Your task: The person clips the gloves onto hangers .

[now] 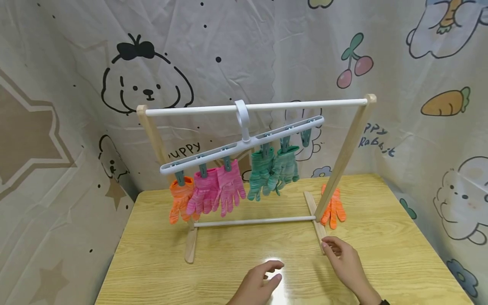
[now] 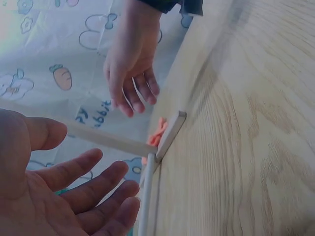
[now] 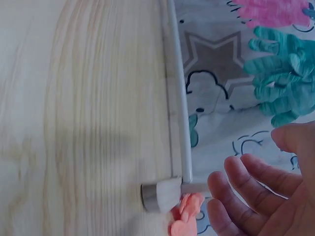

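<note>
My left hand (image 1: 259, 283) hovers over the front of the table, fingers loosely bent and holding nothing. To its right, my right hand (image 1: 345, 262) hangs near the foot of the rack, also holding nothing, its fingers relaxed. An orange glove (image 1: 334, 209) lies on the table behind the rack's right post. From a white clip hanger (image 1: 244, 146) hang an orange glove (image 1: 181, 199) at the left end, two pink gloves (image 1: 230, 186) beside it and two green gloves (image 1: 261, 171) right of the hook. The rightmost grey clip (image 1: 305, 137) holds nothing.
The hanger hooks over the white top bar (image 1: 305, 104) of a wooden rack and slants up to the right. A lower bar (image 1: 255, 221) joins the rack's feet, which stand on the wood-grain table (image 1: 152, 262). A printed curtain (image 1: 244, 51) surrounds the back and sides.
</note>
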{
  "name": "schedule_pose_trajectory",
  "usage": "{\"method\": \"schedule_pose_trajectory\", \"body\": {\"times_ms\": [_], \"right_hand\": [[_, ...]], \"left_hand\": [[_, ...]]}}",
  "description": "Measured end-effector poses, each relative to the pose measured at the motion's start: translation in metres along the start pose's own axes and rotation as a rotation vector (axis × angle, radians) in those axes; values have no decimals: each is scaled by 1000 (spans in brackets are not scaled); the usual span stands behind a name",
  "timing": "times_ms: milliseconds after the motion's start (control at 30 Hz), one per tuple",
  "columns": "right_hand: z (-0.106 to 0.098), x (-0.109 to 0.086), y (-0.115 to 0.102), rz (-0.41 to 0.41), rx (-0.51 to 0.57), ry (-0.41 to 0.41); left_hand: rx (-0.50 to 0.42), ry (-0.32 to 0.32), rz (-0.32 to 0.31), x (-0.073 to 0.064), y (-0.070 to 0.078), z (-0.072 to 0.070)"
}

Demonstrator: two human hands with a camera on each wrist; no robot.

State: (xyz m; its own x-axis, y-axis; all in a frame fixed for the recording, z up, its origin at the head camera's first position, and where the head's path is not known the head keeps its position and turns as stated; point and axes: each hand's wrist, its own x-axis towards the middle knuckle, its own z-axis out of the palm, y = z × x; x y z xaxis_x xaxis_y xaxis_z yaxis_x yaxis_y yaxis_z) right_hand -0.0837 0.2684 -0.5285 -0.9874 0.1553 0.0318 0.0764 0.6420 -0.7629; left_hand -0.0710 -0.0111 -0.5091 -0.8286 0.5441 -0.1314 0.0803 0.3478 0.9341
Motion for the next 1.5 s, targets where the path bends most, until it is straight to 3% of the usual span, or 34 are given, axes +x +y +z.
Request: {"method": "schedule_pose_trajectory", "body": {"times_ms": [367, 533, 867, 1133, 1267, 1500], "right_hand": [[-7, 28, 34, 22, -137, -18], [-13, 40, 39, 38, -153, -39], [-20, 65, 35, -43, -236, 65], [-12, 92, 52, -127, -288, 73], [-8, 101, 60, -128, -326, 39], [-3, 108, 68, -72, -452, -95]], "left_hand": [[69, -28, 24, 6, 13, 16], [115, -41, 42, 8, 20, 20], [194, -51, 109, 19, 27, 32], [219, -59, 67, 25, 26, 35], [237, -65, 56, 25, 26, 34], [251, -68, 40, 25, 23, 33]]}}
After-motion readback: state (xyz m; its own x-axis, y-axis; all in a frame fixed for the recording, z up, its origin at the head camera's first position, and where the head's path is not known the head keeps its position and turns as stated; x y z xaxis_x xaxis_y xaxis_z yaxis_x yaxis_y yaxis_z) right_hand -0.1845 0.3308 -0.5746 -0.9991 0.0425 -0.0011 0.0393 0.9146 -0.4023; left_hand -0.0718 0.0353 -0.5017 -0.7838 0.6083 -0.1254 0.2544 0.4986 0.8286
